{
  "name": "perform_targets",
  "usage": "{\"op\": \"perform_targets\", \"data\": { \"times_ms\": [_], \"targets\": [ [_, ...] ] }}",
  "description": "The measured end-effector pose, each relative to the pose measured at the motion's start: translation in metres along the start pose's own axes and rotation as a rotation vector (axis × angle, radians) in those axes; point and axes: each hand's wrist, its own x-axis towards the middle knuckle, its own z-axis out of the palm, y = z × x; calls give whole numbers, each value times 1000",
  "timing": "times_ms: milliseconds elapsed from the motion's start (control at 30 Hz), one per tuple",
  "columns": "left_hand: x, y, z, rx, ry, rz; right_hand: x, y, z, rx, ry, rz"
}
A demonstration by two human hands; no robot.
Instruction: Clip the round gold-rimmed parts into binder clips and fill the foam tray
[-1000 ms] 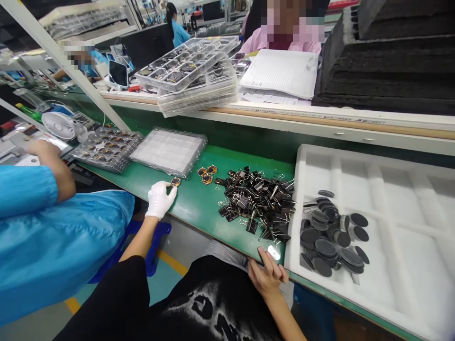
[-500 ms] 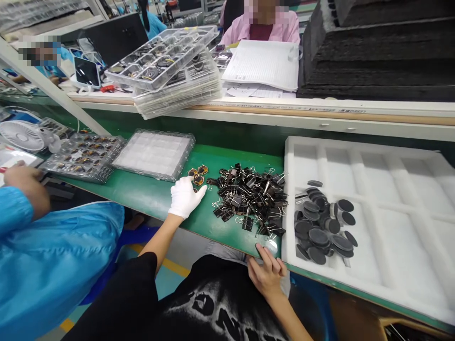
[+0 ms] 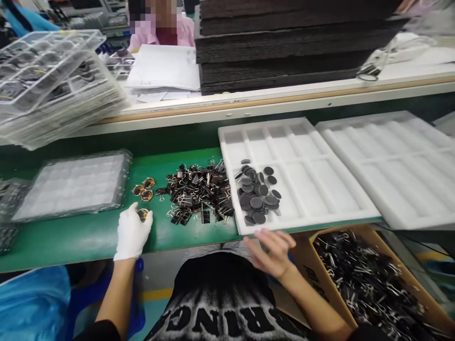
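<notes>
Since the earlier frames the view has been turned to the right: a cardboard box of clips [image 3: 369,279] and a second white foam tray [image 3: 391,161] are now seen, and the right hand [image 3: 272,251] has been lifted off the bench edge. The left hand has been kept near the small round parts, but a little lower on the green bench [image 3: 71,237].

The left hand [image 3: 132,232], covered by a white glove, is laid on the bench, and one small round part [image 3: 142,214] with a copper-coloured ring is pinched between thumb and forefinger. The fingers are curled closed around it, so only its upper edge is seen. Three similar parts [image 3: 144,188] lie just above, touching each other, between the clear plastic tray [image 3: 71,187] and the pile of black binder clips [image 3: 199,192].

The right hand is bare and half open, the fingers spread loosely; nothing is held in it. It hovers just below the near rim of the white foam tray [image 3: 302,175], close to the heap of dark discs [image 3: 258,192].

For good handling, the part should probably be gripped by its rim only, so that the thin copper ring is not bent, and kept apart from the clips, where it could be caught.
</notes>
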Motion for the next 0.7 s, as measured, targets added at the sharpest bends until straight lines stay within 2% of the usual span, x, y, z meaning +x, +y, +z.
{"op": "perform_targets", "data": {
  "times_ms": [67, 100, 167, 267, 333, 400, 467, 567, 600, 700],
  "targets": [
    [-3, 2, 1, -65, 23, -14, 29, 31, -3, -108, 39, 82],
    [-4, 3, 1, -90, 18, -18, 43, 47, -2, -88, 24, 154],
    [-6, 4, -1, -137, -22, -41, 70, 79, 7, 43, -128, 292],
    [-3, 3, -6, -243, -79, -136, 100, 125, 32, 215, -325, 408],
    [2, 4, -10, -420, -69, -202, 113, 153, 53, 283, -430, 486],
    [7, 11, -18, -691, -54, -236, 123, 175, 75, 284, -550, 528],
    [14, 25, -30, -981, -111, -204, 131, 191, 95, 261, -674, 536],
    [25, 61, -55, -1297, -308, -47, 141, 206, 120, 265, -780, 550],
    [29, 75, -64, -1356, -367, 3, 143, 209, 125, 271, -793, 556],
    [40, 115, -83, -1382, -426, 151, 146, 208, 127, 257, -763, 584]
  ]
}}
